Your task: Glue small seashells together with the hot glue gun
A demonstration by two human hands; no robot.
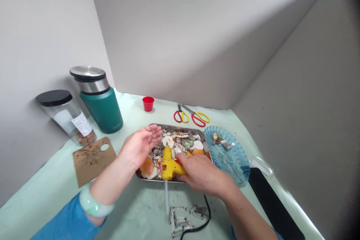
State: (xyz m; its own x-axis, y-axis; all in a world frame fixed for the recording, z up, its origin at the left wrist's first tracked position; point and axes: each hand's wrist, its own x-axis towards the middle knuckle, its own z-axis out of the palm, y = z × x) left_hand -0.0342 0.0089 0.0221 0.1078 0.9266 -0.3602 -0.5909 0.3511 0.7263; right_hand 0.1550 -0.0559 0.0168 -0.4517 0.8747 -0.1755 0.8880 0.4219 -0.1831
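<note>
A metal tray [200, 133] full of seashells lies in front of me. On the shells rests a yellow glue gun [169, 164], nozzle pointing away, a glue stick jutting from its back toward me. My right hand [203, 174] grips the gun's handle over the tray's near edge. My left hand [140, 145] hovers palm up over the tray's left side, fingers apart, with a small thin thing at its fingertips that I cannot make out.
A blue glass dish [230, 157] with a few shells sits right of the tray. Two scissors [192, 115], a red cup [148, 103], a green canister [101, 103], a glass jar [67, 116] and a cork board [92, 159] lie around. Metal clips [182, 217] and a black cord [206, 215] lie near me.
</note>
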